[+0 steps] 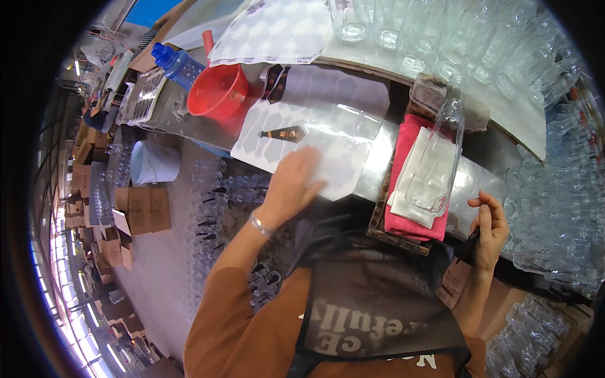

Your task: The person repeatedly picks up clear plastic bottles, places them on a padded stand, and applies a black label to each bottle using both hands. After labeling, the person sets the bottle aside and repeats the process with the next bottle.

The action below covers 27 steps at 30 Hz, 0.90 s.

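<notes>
My left hand (291, 186), smeared by motion, is over a white sheet (340, 160) printed with pale shapes. Its thumb stands off to the side; the blurred fingers do not show whether they hold anything. Just beyond them lies a dark, tapered decal (283, 133). To the right, a clear glass bottle (449, 151) lies on a folded white cloth (413, 179) over a pink towel (399, 217), on a narrow wooden rest (398, 243). Beside the towel is my right hand (491, 233), fingers curled, with a small black piece (466, 249) against its palm.
A red bowl (217, 94) and a blue bottle (179, 66) stand at the far left. Rows of glassware (554, 189) crowd the right, with more glasses (413, 38) at the back. On the floor are a white bucket (154, 162), cartons (145, 211) and more glassware.
</notes>
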### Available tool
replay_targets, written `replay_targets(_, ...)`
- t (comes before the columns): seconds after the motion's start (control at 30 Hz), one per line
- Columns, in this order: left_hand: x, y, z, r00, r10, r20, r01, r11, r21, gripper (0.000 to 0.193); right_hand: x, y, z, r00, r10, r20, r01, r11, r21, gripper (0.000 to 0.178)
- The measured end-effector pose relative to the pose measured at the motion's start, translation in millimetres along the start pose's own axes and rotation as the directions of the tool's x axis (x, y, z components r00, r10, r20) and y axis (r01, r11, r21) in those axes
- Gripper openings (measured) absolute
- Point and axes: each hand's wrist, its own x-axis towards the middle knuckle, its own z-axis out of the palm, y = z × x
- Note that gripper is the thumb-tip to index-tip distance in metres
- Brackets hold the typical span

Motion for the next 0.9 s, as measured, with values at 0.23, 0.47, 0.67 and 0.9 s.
replay_targets(0.23,16.0,-20.9,-13.0,0.971,-0.142,-0.194,0.152,0.988,0.040,0.066,9.1,-8.2,11.9,0.999,-0.043,0.017,0.043,0.999,0.001,0.025)
replay_targets(0.47,-25.5,-8.3,-9.8,0.998,-0.012,-0.064,0.014,1.000,0.028,0.064,2.0,-0.8,4.5,1.000,-0.015,0.006,0.015,0.999,-0.048,0.024)
replay_targets(0.67,-37.4,-20.8,-0.9,0.987,-0.044,-0.158,0.049,0.998,0.026,0.051,8.0,-6.1,14.5,1.000,-0.028,0.008,0.028,0.999,-0.029,0.023)
replay_targets(0.9,-27.6,11.2,-39.5,0.805,-0.547,0.229,0.510,0.443,-0.737,0.025,9.1,1.6,-0.1,1.000,-0.008,0.000,0.008,1.000,-0.028,0.023)
